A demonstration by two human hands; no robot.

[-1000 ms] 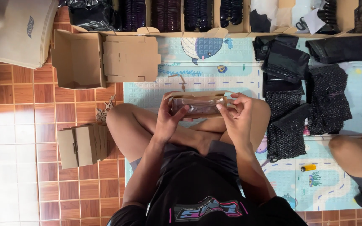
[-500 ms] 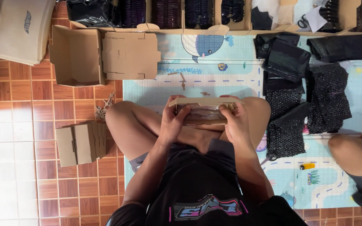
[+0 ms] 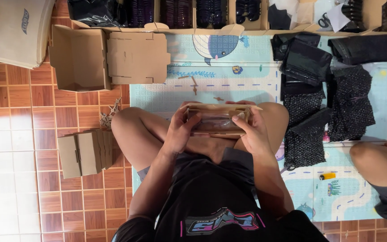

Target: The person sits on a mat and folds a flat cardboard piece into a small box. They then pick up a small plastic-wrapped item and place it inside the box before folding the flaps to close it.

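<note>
The small cardboard box is brown and shallow, open on top, with a dark item in clear wrap inside. The left hand and the right hand grasp its two ends, above the crossed legs.

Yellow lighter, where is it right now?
Head view, lower right: the yellow lighter lies on the play mat, just left of another person's knee and below the black bubble-wrap pieces.
</note>
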